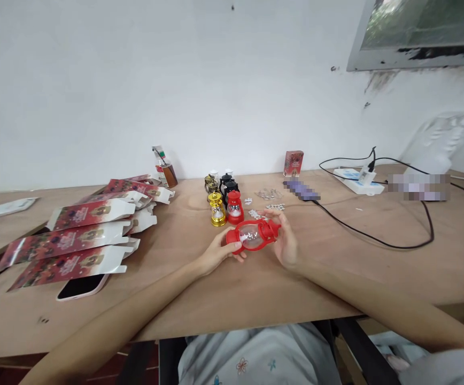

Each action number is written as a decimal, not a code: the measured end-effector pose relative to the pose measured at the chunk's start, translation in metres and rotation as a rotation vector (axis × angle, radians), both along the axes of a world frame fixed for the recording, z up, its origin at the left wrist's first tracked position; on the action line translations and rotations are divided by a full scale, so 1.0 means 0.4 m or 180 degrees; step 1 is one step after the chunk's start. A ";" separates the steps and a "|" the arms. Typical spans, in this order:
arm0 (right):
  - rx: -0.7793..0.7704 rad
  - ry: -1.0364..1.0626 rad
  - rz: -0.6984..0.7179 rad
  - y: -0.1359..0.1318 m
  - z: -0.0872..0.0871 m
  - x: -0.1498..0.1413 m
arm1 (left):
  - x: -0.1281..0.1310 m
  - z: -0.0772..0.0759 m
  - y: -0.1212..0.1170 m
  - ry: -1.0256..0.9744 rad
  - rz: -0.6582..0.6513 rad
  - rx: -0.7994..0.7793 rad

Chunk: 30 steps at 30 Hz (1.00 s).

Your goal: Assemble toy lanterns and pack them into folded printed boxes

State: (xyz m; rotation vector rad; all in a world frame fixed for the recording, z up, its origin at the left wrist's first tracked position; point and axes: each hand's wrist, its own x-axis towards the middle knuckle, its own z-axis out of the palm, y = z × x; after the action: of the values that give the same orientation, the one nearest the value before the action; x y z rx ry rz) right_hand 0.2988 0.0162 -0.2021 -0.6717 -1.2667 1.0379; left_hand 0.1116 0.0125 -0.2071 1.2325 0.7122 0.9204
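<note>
A small red toy lantern (253, 235) lies sideways between my two hands, just above the wooden table (224, 289). My left hand (218, 253) grips its base end, fingers curled around it. At the lantern's top end, my right hand (283, 239) wraps the cap. Just behind them stand a gold lantern (216, 209), a red lantern (234, 207) and a few black and gold ones (222, 184). Small silvery pieces (270, 200) lie scattered to the right of the group.
Several flat red-and-white cartons (83, 235) are fanned out at the left, over a phone (82, 286). A folded red box (293, 163) stands at the back. A white power strip (354, 182) with black cables (376, 238) lies at the right.
</note>
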 end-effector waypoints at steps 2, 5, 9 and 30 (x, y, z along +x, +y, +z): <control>-0.0277 0.0180 -0.0030 0.018 0.003 0.006 | -0.003 0.000 0.002 -0.0031 0.0076 -0.0066; -0.0837 0.0212 0.0246 0.042 0.003 0.014 | -0.009 0.001 0.010 -0.0129 0.0349 -0.0108; -0.1504 0.0187 0.0867 0.065 -0.004 0.026 | -0.019 -0.001 0.028 -0.0246 0.0812 -0.0153; -0.1114 -0.0716 0.0939 0.063 -0.015 0.017 | -0.040 0.014 0.022 -0.0188 0.0023 -0.0346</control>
State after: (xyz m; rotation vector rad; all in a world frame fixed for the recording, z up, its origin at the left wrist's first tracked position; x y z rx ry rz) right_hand 0.3055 0.0416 -0.2081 -0.9050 -1.4212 1.4812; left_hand 0.0957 0.0215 -0.2016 1.1032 0.7109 0.9087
